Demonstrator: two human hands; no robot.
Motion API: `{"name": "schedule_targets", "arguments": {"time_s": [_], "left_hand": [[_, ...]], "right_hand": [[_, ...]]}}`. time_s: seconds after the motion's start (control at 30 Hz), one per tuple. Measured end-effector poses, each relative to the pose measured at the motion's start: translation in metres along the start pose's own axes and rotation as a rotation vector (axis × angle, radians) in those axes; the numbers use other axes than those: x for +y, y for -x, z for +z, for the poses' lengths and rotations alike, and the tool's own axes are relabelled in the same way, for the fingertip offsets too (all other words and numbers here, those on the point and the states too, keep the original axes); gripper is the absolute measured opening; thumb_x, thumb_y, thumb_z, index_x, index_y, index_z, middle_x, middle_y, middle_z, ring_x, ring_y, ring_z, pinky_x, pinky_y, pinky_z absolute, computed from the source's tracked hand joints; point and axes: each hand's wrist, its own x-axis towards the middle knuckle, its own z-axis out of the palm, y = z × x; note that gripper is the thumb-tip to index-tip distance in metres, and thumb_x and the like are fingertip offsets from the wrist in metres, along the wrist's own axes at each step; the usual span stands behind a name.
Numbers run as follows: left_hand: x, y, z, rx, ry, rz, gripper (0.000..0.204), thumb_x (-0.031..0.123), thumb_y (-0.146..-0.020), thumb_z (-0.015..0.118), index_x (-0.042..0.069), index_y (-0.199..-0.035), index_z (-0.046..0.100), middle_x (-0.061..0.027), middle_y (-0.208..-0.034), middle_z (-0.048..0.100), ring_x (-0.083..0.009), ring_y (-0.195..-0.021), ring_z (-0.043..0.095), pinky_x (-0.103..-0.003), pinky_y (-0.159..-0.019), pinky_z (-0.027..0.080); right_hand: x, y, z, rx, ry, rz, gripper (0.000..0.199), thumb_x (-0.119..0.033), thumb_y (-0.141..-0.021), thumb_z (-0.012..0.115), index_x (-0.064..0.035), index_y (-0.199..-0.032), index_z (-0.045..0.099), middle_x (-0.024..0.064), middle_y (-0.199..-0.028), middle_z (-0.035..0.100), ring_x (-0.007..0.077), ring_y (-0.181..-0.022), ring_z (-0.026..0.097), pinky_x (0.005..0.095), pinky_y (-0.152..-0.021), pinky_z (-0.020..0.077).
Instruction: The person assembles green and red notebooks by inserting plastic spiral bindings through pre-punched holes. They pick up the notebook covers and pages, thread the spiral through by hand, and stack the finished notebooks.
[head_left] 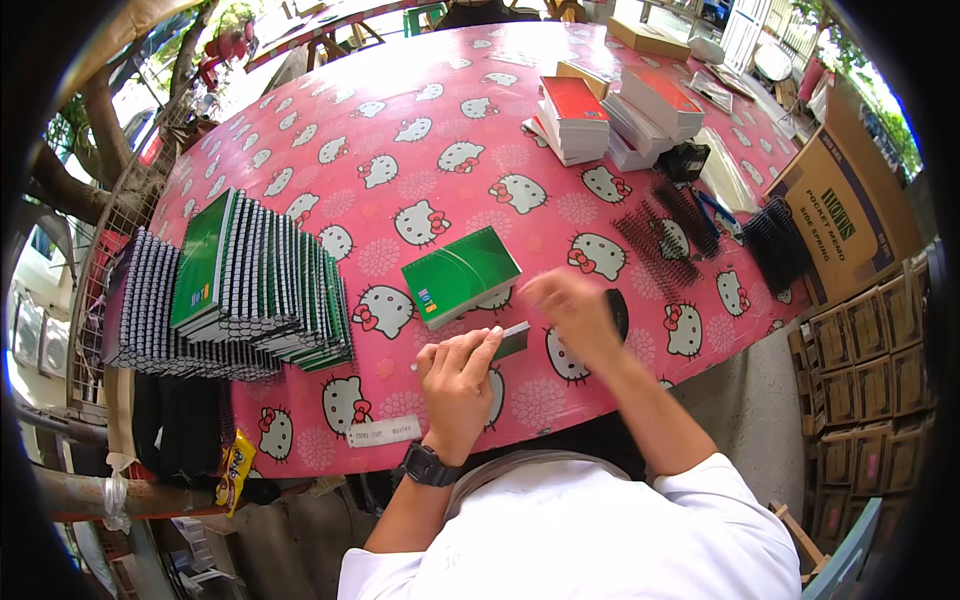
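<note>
Posture and grasp status, head view

From my remote station, I read the following. The left hand (460,372) is set back upward, knuckles bent, grasping a small dark-green booklet (512,344) by its left end. A black watch (430,465) encircles that wrist; the forearm slants up and rightward. The right hand (575,308) is positioned right of the booklet, its forearm slanting up and leftward from a white sleeve (700,485). Its fingers are blurred; I cannot tell whether they grip anything. A thick green notebook (462,268) lies on the pink surface (540,235), just beyond the left hand. Stacked spiral notebooks (265,275) stand at left; black wire coils (655,245) lie at right.
</note>
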Motion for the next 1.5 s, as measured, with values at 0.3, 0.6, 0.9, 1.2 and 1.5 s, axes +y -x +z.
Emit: {"name": "schedule_targets", "arguments": {"time_s": [0.3, 0.6, 0.9, 1.2, 1.5], "left_hand": [[-0.001, -0.004, 0.001, 0.083, 0.075, 0.031, 0.021, 0.003, -0.076, 0.07, 0.013, -0.094, 0.072, -0.0005, -0.092, 0.068, -0.017, -0.083, 0.059, -0.032, -0.074, 0.039], [-0.003, -0.011, 0.001, 0.07, 0.113, -0.009, 0.018, 0.005, -0.075, 0.073, 0.014, -0.09, 0.072, 0.0027, -0.082, 0.066, -0.0161, -0.078, 0.057, -0.031, -0.072, 0.038], [-0.009, -0.007, -0.002, -0.022, 0.124, 0.034, 0.031, 0.004, -0.07, 0.07, 0.018, -0.097, 0.073, 0.0061, -0.088, 0.065, -0.0147, -0.083, 0.056, -0.032, -0.076, 0.038], [-0.008, -0.006, -0.007, -0.035, 0.135, 0.036, 0.028, 0.005, -0.071, 0.07, 0.018, -0.096, 0.073, 0.0053, -0.088, 0.065, -0.0154, -0.084, 0.057, -0.033, -0.077, 0.039], [-0.004, -0.005, -0.008, -0.008, 0.148, 0.041, 0.024, 0.004, -0.073, 0.07, 0.016, -0.093, 0.073, 0.0037, -0.085, 0.066, -0.0158, -0.082, 0.057, -0.031, -0.075, 0.039]], "right_hand": [[0.098, -0.024, -0.116, 0.282, 0.804, 0.122, 0.024, -0.018, -0.081, 0.067, -0.0027, -0.1, 0.064, 0.0147, -0.094, 0.064, 0.0328, -0.091, 0.06, 0.0419, -0.079, 0.0473], [0.019, -0.023, -0.106, 0.369, 0.531, 0.026, 0.022, -0.004, -0.089, 0.054, -0.0053, -0.11, 0.062, 0.0164, -0.097, 0.065, 0.0325, -0.082, 0.063, 0.0396, -0.072, 0.0497], [-0.034, 0.023, -0.04, -0.254, 0.086, 0.026, 0.025, 0.003, -0.082, 0.064, -0.005, -0.105, 0.068, 0.0066, -0.092, 0.062, 0.018, -0.081, 0.061, 0.028, -0.071, 0.0491], [-0.032, 0.014, -0.04, -0.395, 0.098, -0.103, 0.025, 0.007, -0.082, 0.057, -0.0045, -0.102, 0.066, 0.0077, -0.083, 0.062, 0.0232, -0.081, 0.06, 0.0323, -0.073, 0.0481], [-0.038, 0.007, -0.045, -0.519, 0.267, -0.262, 0.036, 0.011, -0.077, 0.053, -0.0051, -0.107, 0.065, 0.0082, -0.082, 0.062, 0.024, -0.082, 0.059, 0.0355, -0.076, 0.0475]]}}
